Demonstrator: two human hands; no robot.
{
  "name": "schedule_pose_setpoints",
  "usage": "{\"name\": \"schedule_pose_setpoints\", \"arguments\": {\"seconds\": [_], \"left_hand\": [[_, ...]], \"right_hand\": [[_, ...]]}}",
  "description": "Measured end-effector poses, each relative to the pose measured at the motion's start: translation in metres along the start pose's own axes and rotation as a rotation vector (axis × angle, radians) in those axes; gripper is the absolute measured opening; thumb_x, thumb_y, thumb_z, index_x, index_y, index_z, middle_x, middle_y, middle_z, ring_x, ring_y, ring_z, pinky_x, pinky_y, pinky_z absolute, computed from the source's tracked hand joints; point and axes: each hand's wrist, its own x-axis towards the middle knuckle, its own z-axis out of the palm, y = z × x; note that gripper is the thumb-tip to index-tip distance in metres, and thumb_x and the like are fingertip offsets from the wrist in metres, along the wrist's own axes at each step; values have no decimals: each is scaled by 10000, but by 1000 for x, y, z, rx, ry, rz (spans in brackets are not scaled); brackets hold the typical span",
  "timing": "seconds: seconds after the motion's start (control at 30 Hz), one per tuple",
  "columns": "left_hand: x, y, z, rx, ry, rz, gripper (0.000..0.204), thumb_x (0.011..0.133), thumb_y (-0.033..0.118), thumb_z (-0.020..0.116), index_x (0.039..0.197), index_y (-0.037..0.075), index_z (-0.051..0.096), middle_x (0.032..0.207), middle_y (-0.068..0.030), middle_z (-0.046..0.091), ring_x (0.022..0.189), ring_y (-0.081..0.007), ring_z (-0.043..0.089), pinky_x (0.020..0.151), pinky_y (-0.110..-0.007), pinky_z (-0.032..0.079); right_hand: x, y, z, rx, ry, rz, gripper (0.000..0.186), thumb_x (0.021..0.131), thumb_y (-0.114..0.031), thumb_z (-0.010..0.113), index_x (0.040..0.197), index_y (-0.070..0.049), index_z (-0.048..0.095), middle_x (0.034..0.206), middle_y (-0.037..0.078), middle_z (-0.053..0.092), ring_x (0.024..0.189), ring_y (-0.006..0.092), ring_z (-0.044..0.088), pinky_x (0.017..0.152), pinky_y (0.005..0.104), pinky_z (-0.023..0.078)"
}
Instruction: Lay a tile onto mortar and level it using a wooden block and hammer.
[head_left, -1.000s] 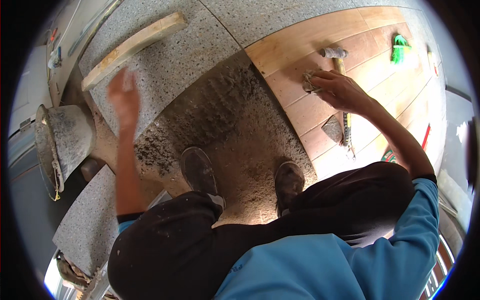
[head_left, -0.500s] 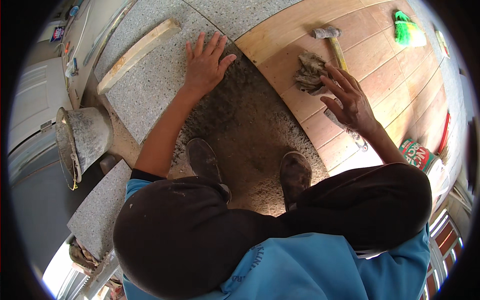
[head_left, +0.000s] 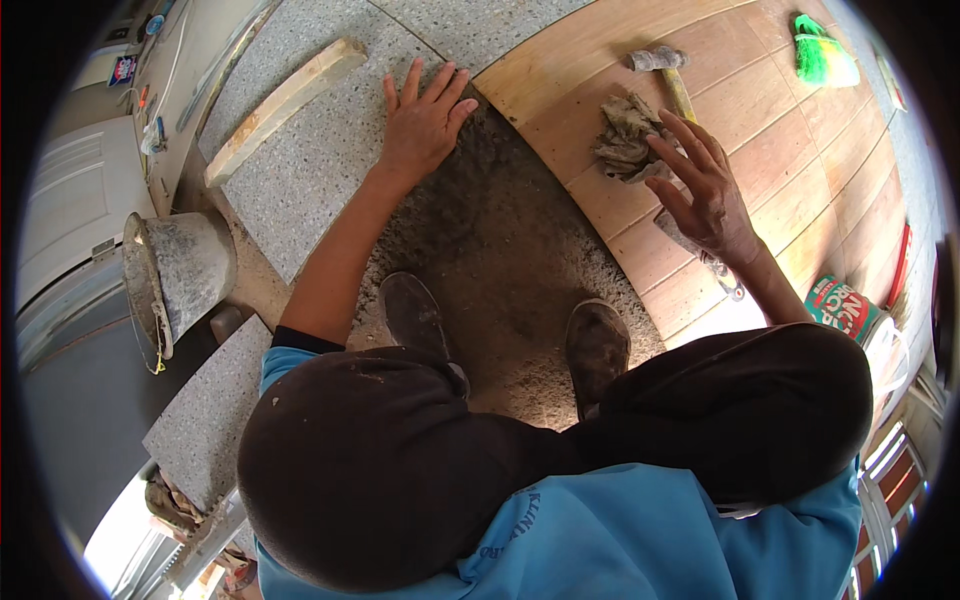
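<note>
My left hand lies spread on the speckled grey tile, near its corner by the bare dirt. Beyond it on the same tile rests a long pale wooden batten. My right hand is over the wood-look tiles with its fingers apart and nothing in it. Just left of those fingers sits a crumpled dirty rag. A hammer with a worn yellowish handle lies behind the rag. Partly hidden under my right hand is a metal-bladed tool, its kind unclear.
Dark loose dirt fills the gap around my shoes. At the left, a cement-stained bucket lies tipped beside a loose speckled tile. A green brush-like item is far right; a green and red-labelled pail stands nearer.
The whole view has shifted slightly rightward. My left hand stays spread on the tile, and my right hand remains beside the rag with little visible movement.
</note>
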Motion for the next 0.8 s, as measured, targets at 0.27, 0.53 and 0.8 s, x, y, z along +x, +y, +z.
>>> {"name": "schedule_pose_setpoints", "arguments": {"seconds": [0.27, 0.53, 0.8], "left_hand": [[-2, -3, -4, 33, 6, -25, 573, 1060, 528, 375, 1508, 181, 463, 1569, -11, 433, 1499, -356, 271, 1203, -648, 90], [-8, -16, -58, -103, 37, -28, 580, 1056, 497, 412, 1504, 131, 458, 1575, -112, 408, 1498, -365, 271, 1208, -623, 113], [40, -203, -102, -59, -37, -425, 676, 1044, 584, 354, 1528, 117, 423, 1621, -100, 344, 1520, -360, 232, 1212, -617, 121]], "right_hand": [[12, 0, 7, 65, 38, -2, 462, 899, -171, 707, 1327, -34, 600, 1495, 183, 478, 1364, 386, 452, 1105, 482, 395], [55, 1, 8, 55, 82, -87, 474, 888, -100, 698, 1338, -7, 582, 1486, 188, 488, 1349, 394, 464, 1106, 480, 400], [140, 8, 28, -70, 99, -123, 428, 912, -174, 685, 1284, 13, 585, 1397, 225, 550, 1279, 409, 515, 1057, 501, 431]]}}
